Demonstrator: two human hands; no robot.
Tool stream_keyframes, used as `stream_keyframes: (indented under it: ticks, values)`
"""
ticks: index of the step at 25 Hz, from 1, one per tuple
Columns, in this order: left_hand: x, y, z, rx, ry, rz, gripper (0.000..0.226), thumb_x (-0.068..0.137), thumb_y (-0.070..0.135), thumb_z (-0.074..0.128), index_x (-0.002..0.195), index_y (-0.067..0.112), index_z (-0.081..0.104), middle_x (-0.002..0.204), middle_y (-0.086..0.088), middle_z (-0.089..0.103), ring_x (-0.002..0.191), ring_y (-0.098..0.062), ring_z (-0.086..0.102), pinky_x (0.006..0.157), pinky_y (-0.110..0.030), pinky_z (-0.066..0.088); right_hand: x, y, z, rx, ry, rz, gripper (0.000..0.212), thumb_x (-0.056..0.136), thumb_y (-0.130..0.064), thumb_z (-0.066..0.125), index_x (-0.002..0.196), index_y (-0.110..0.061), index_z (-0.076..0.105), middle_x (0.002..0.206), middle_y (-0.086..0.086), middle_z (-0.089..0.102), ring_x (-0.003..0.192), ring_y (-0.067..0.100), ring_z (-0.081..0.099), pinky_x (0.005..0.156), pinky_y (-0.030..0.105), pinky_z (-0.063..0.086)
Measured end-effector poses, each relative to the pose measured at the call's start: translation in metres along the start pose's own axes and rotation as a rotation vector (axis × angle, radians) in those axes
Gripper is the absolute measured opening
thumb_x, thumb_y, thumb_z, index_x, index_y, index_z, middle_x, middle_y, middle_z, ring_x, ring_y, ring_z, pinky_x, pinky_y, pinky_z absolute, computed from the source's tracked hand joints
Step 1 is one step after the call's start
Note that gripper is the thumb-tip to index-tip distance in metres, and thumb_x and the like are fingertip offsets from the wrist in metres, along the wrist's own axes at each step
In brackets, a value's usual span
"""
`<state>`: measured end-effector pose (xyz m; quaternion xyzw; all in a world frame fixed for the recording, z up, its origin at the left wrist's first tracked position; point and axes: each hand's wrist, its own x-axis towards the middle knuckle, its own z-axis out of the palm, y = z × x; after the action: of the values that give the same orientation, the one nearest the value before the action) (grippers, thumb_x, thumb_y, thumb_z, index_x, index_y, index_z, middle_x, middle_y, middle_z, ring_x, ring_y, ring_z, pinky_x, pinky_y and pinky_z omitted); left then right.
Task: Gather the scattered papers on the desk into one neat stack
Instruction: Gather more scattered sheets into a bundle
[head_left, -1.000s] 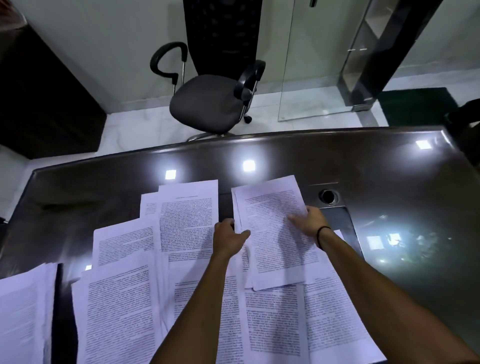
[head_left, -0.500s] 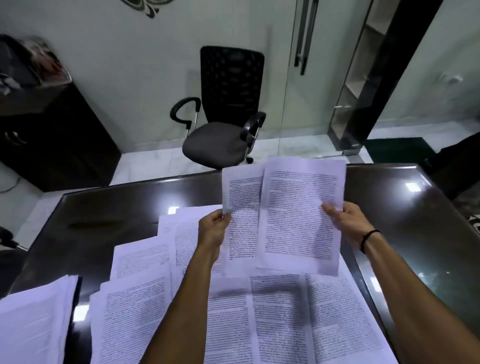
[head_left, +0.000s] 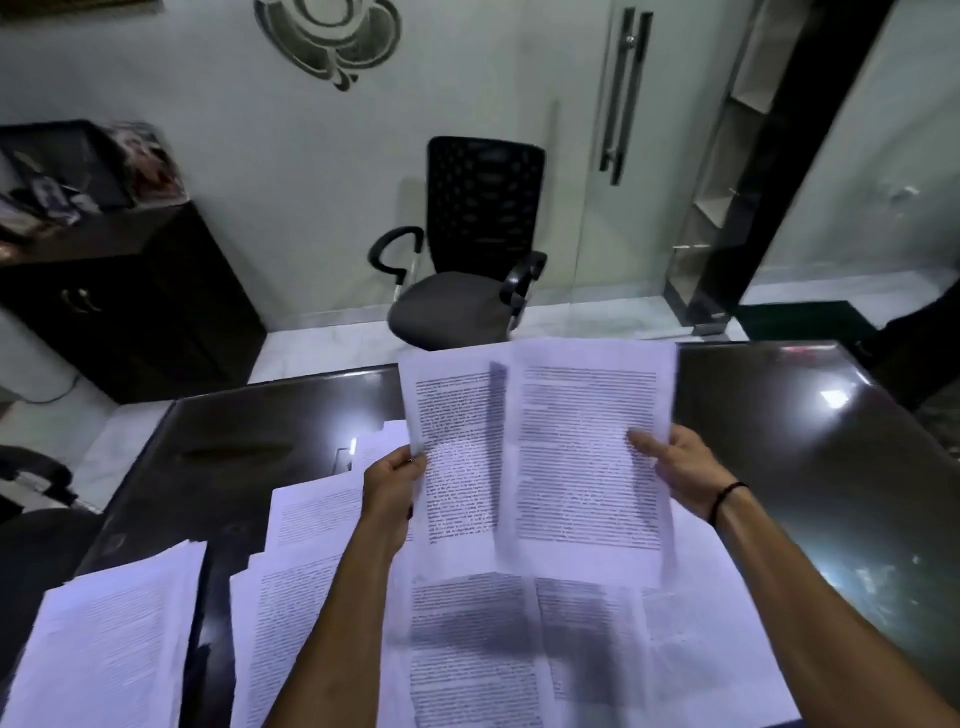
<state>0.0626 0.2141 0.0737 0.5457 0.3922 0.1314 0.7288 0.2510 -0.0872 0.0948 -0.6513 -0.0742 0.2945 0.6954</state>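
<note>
- The two white printed paper sheets (head_left: 540, 457) that lay flat near the middle of the dark glossy bench (head_left: 779, 415) a second ago are now lifted clear of it and held upright, side by side, their inner edges overlapping.
- The left hand (head_left: 392, 486) pinches the left sheet at its outer edge, fingers curled behind the paper; the right hand (head_left: 680, 467) grips the right sheet the same way, thumb lying across the print.
- The sheets are higher than half a second ago and stand more square to each other, so I judge the person is bringing them together into one bundle.
- The rest of the scattered white printed pages (head_left: 467, 649) lie overlapping along the near edge, under both forearms, and a separate loose pile of white pages (head_left: 104, 634) hangs at the near left corner.
- Only two sheets are gathered; most of the work remains.
- A black mesh office chair (head_left: 467, 260) stands beyond the far edge.
</note>
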Motion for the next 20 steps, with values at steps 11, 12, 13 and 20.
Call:
stream_keyframes:
  ticks: [11,12,13,20]
  values:
    - [-0.055,-0.116,0.022,0.073,-0.166,-0.301,0.025,0.098,0.035,0.06,0.105,0.015,0.072,0.101,-0.01,0.077,0.086,-0.029,0.073,0.077,-0.041,0.06,-0.061,0.148,0.038,-0.255,0.019,0.284,0.031,0.096,-0.014,0.052,0.126,-0.02,0.059,0.122,-0.001,0.066,0.111,0.021,0.063,0.098,0.04,0.052]
    - [-0.054,-0.125,0.023,0.192,-0.141,-0.237,0.013,0.096,0.026,0.066,0.104,0.018,0.073,0.107,-0.011,0.076,0.091,-0.029,0.073,0.083,-0.041,0.058,-0.061,0.151,0.029,-0.286,0.031,0.298,0.032,0.094,-0.018,0.054,0.126,-0.02,0.06,0.122,-0.003,0.066,0.112,0.02,0.063,0.099,0.04,0.051]
    - [-0.053,-0.133,0.026,0.298,-0.111,-0.186,0.009,0.093,0.019,0.07,0.102,0.022,0.074,0.11,-0.011,0.076,0.095,-0.029,0.072,0.087,-0.043,0.057,-0.06,0.154,0.019,-0.324,0.044,0.317,0.03,0.093,-0.022,0.058,0.122,-0.019,0.062,0.12,-0.003,0.066,0.111,0.021,0.062,0.097,0.039,0.051]
    - [-0.042,-0.136,0.024,0.339,0.09,-0.17,0.027,0.09,0.023,0.075,0.116,0.019,0.071,0.109,-0.003,0.073,0.098,-0.026,0.069,0.094,-0.043,0.055,-0.055,0.149,-0.079,-1.102,0.542,0.545,0.088,0.062,-0.042,0.088,0.133,-0.026,0.04,0.141,0.008,0.036,0.125,0.035,0.042,0.096,0.046,0.047]
